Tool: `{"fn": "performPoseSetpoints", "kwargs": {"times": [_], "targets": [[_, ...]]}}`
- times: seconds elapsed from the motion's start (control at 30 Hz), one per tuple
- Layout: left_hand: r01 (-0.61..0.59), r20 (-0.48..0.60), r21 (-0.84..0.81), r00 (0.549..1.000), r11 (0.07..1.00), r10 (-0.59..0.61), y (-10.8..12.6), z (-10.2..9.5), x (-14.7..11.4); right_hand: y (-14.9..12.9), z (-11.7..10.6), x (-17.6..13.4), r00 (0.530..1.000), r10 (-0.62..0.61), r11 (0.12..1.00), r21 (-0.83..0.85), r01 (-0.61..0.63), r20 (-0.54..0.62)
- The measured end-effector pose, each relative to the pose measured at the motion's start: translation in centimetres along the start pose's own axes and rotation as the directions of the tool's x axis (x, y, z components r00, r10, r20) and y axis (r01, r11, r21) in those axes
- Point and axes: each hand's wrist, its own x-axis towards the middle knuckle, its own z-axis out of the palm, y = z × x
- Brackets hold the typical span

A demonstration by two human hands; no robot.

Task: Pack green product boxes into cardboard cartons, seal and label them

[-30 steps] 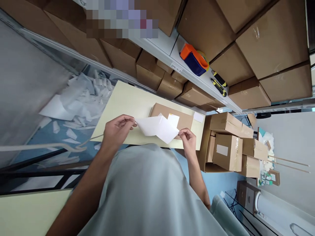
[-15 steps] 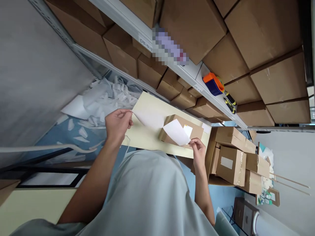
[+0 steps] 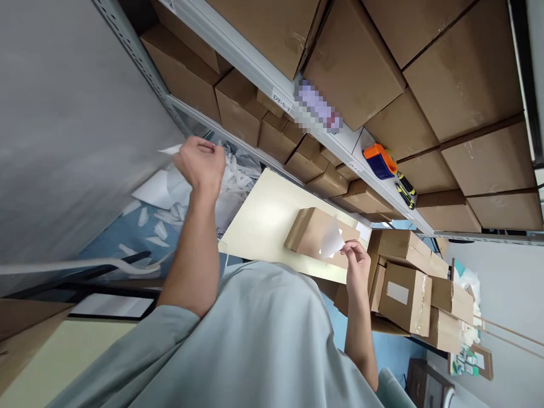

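My left hand (image 3: 200, 164) is raised over the scrap pile, fingers closed. A piece of white paper (image 3: 170, 150) juts out from behind it, seemingly held in the fingers, which hide most of it. Between thumb and fingertips, my right hand (image 3: 356, 262) pinches a thin white label (image 3: 332, 241) by its corner. That label hangs just above a closed cardboard box (image 3: 312, 225), covering part of its top; whether they touch I cannot tell. The box lies on a pale yellow table (image 3: 255, 218).
White paper scraps (image 3: 236, 178) are heaped on the blue floor at left. A shelf (image 3: 272, 90) of cartons runs along the far side, with an orange-and-blue tape dispenser (image 3: 379, 161) and box cutters (image 3: 405, 195). Stacked cartons (image 3: 403, 292) stand to the right.
My left hand has moved up and left, away from the table, taking its white paper along. My right hand still holds the label near the box, now bent differently. The view has shifted slightly.
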Motion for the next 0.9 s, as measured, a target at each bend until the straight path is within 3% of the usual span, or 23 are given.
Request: {"fn": "performPoseSetpoints", "kwargs": {"times": [0.1,0.2,0.3,0.37,0.47,0.6,0.67,0.77,0.9], "targets": [[0.084,-0.128,0.049,0.989,0.995,-0.077,1.2,0.2,2.0,-0.1,-0.1,0.1,1.0,-0.002,1.0,0.012,0.002,-0.001],[-0.002,-0.016,0.045,1.0,0.999,0.003,1.9,0.1,3.1,0.1,-0.5,0.2,1.0,-0.004,1.0,0.016,0.004,-0.006],[-0.164,0.043,0.023,0.986,0.986,0.163,2.6,0.5,2.1,0.6,-1.0,0.4,1.0,-0.002,0.999,0.042,0.003,-0.021],[-0.323,0.048,-0.023,0.945,0.946,0.324,3.4,1.7,-0.8,0.9,-1.3,0.7,0.999,0.018,0.997,0.08,-0.015,-0.031],[-0.523,0.118,-0.115,0.837,0.845,0.534,4.6,4.5,-8.6,1.4,-1.7,1.5,0.997,0.075,0.98,0.189,-0.069,-0.022],[-0.561,0.355,-0.303,0.684,0.771,0.637,5.2,8.1,-21.2,2.2,-2.7,2.7,0.989,0.146,0.923,0.363,-0.131,-0.012],[-0.562,0.401,-0.368,0.623,0.741,0.672,5.3,9.6,-25.7,2.7,-3.4,3.0,0.984,0.178,0.892,0.426,-0.151,-0.025],[-0.568,0.388,-0.367,0.626,0.736,0.676,5.5,11.4,-29.1,3.7,-4.8,3.1,0.976,0.217,0.844,0.505,-0.183,-0.009],[-0.6,0.383,-0.292,0.64,0.745,0.666,6.0,13.2,-30.1,5.1,-6.7,2.9,0.963,0.266,0.784,0.572,-0.241,0.042]]}}
